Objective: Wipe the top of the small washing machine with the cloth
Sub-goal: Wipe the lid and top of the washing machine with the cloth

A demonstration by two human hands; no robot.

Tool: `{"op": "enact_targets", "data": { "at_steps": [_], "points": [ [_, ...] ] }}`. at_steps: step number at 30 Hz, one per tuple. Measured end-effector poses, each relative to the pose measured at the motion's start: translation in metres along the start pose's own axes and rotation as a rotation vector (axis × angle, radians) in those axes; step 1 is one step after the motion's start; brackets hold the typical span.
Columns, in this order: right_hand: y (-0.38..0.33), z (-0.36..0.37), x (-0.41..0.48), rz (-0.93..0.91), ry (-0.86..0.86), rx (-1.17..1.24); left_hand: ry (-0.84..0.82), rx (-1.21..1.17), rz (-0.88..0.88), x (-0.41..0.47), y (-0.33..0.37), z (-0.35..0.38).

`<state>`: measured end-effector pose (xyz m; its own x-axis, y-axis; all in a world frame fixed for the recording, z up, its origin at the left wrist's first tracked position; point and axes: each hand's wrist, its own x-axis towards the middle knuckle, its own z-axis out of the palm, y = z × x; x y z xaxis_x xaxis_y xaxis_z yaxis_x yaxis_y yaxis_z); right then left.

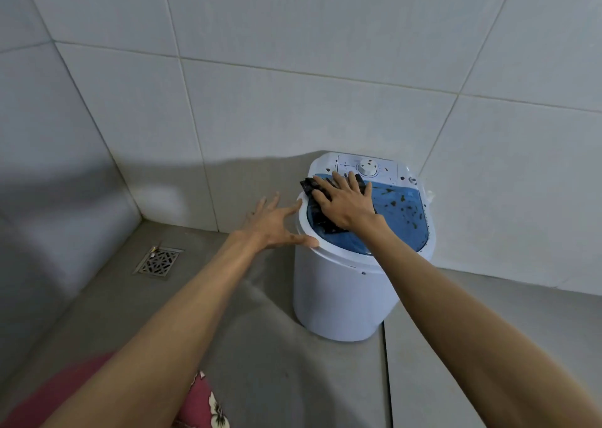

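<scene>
The dark, crumpled cloth (314,204) lies flat on the translucent blue lid (395,214) of the small white round washing machine (345,294), over at the lid's left side. The right hand (345,201) presses it down, palm flat and fingers spread, pinning rather than clutching. Dark specks dot the lid to the right, unwiped. The left hand (277,224), spread wide and holding nothing, braces against the white rim. Risk here, I'd say: the cloth bunches under the palm and smears those specks, or a hard push slides the light tub on the grey floor toward the metal drain grate (159,261).
</scene>
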<state>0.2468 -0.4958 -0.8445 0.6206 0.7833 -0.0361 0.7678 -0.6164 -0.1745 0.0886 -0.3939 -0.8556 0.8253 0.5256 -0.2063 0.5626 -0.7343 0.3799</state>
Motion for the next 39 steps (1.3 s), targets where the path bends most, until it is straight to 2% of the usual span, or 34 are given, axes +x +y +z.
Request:
{"op": "enact_targets", "data": {
  "at_steps": [6,12,18,23,32,39],
  "points": [
    [-0.009,-0.004,0.016,0.002,0.010,-0.006,-0.005,0.016,0.002,0.005,0.000,-0.002],
    [-0.011,0.008,-0.036,-0.133,0.049,-0.004,-0.011,-0.055,-0.054,0.004,-0.003,0.003],
    [0.011,0.006,-0.076,-0.253,0.014,-0.046,0.003,-0.056,-0.032,-0.001,0.007,-0.003],
    [0.011,0.005,-0.067,-0.212,0.012,-0.072,-0.011,-0.063,-0.016,-0.002,0.004,-0.002],
    [-0.009,-0.001,0.018,-0.049,-0.035,-0.012,-0.037,-0.080,-0.002,-0.003,0.002,-0.004],
    [-0.013,-0.004,0.052,0.002,0.012,0.008,-0.037,-0.047,-0.003,0.000,0.003,-0.004]
  ]
}}
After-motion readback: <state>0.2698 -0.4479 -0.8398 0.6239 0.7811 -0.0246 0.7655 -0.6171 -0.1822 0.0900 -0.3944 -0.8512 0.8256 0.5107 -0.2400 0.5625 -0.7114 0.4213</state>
